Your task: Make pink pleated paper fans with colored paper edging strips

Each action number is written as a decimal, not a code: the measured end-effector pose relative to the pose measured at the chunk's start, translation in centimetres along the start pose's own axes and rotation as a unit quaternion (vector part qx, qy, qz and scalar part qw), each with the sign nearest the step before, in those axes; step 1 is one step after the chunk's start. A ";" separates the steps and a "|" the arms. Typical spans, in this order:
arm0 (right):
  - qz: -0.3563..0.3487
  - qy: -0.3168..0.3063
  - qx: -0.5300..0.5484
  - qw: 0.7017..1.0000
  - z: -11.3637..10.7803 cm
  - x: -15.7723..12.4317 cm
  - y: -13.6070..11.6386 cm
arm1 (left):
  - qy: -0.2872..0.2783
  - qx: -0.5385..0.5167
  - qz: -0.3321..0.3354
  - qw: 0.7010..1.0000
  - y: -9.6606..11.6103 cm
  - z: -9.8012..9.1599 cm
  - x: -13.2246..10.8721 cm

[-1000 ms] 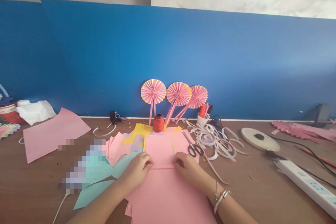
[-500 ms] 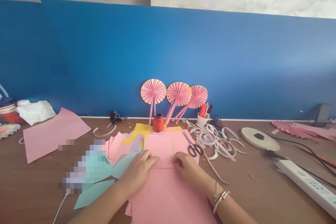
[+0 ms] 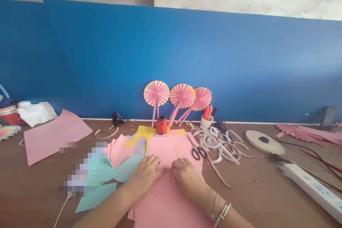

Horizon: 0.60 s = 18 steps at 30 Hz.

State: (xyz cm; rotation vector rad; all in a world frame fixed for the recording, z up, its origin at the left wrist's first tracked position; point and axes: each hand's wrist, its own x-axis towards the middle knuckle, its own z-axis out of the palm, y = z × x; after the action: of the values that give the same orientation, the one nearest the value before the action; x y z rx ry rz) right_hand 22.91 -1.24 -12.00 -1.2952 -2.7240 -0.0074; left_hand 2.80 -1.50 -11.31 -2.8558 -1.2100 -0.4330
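A pink paper piece (image 3: 161, 146) with yellow and purple edging lies in front of me, over larger pink sheets (image 3: 171, 203). My left hand (image 3: 145, 171) is closed with fingers bent at its near left side, thumb pointing inward. Opposite it, my right hand (image 3: 186, 175) curls its fingers at the near right side, almost meeting the left thumb. Both hands pinch the paper's near edge, which they mostly hide. Black-handled scissors (image 3: 198, 152) rest on pink paper beyond my right hand. A red thread spool (image 3: 161, 125) stands behind the edged piece.
Three pink pleated paper fans (image 3: 182, 96) lean against the blue panel (image 3: 112, 60). Curled white strips (image 3: 213, 142) lie right, near a white cup (image 3: 206, 122) of pens, a round lid (image 3: 264, 141) and a power strip (image 3: 311, 183). Teal paper (image 3: 97, 196) lies left.
My right hand has moved left and slightly nearer to me, closing the gap to the left thumb. My left hand has shifted slightly right. The paper's near edge is now mostly covered.
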 end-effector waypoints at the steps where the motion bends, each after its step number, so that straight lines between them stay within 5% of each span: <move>1: -0.002 -0.006 0.001 1.000 0.0 -0.1 -0.1 | 0.004 0.000 0.004 1.000 -0.2 -0.1 0.0; 12: -0.007 -0.024 -0.011 1.000 -0.8 0.1 0.5 | -0.020 -0.005 0.008 1.000 -5.3 -1.2 -0.8; 18: 0.008 0.027 0.022 0.999 0.1 0.2 0.7 | 0.125 -0.010 -0.078 0.989 -6.0 -1.0 -1.0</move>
State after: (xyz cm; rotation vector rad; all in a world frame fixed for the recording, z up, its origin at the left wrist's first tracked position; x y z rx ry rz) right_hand 23.30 -0.62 -12.07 -1.2867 -2.6522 0.0176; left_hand -2.30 1.86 -11.21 -2.6285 -1.3877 -0.7850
